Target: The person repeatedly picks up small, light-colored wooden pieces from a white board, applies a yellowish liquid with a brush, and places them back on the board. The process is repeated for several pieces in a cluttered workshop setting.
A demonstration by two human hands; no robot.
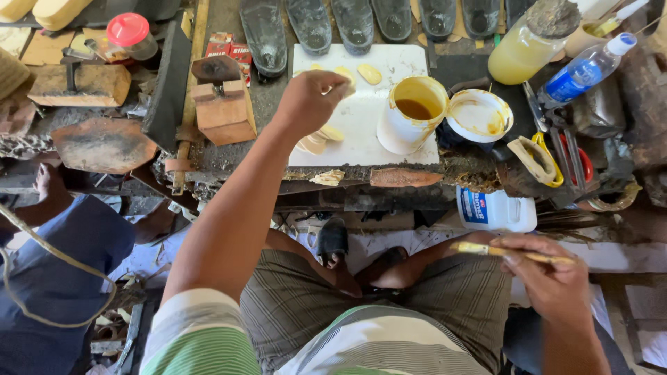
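Right hand (549, 274) is closed around a thin glue brush (511, 253), held level over the lap, its yellow-smeared bristle end pointing left, well apart from the bench. Left hand (310, 99) reaches out over the white board (361, 132), fingers pinched on a small pale-yellow insole piece (338, 82); it is flat, oval and cream-coloured, like the ones beside it on the board and the stack (316, 139) just below the hand. Right of that hand stand an open white glue pot (412, 114) with brownish-yellow glue inside and its glue-stained lid (478, 115).
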